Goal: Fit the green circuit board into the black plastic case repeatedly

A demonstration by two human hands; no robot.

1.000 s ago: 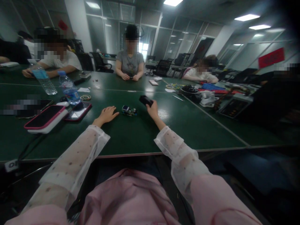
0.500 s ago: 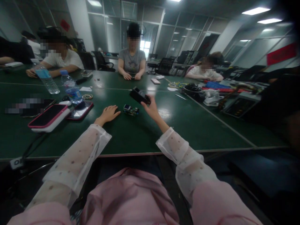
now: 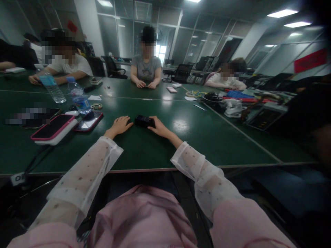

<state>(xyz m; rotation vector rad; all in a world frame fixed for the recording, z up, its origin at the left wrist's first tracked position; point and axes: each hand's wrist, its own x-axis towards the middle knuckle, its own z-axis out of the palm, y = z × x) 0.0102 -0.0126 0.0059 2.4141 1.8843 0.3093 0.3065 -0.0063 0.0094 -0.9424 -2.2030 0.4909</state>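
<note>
- Counter (image 3: 124,156): dark green, glossy, pale seams, ceiling light glinting off it.
- Black case (image 3: 142,121): on the counter, between my two hands.
- My right grip (image 3: 159,127): closed around the case's right end, thumb on the near side.
- My left grip (image 3: 119,125): empty, open, fingers spread on the counter, thumb just beside the case.
- Left side: two clear bottles with blue labels, one tilted-looking (image 3: 51,88), one blue-capped (image 3: 79,100); red-edged phone (image 3: 88,121); pink-rimmed device (image 3: 53,127) on something white.
- Right side: cables, white plastic bag (image 3: 233,107), metal-cased box (image 3: 266,116).
- Room: glass partitions (image 3: 165,29), lit ceiling panels (image 3: 282,13), office chairs (image 3: 181,73). Person in grey (image 3: 147,69) sits opposite; others in white sit at both sides.
- Writing: bottle labels too blurred for me; red sign (image 3: 310,60) illegible; white tag (image 3: 18,179), lower left, has big dark characters, can't read them surely.
</note>
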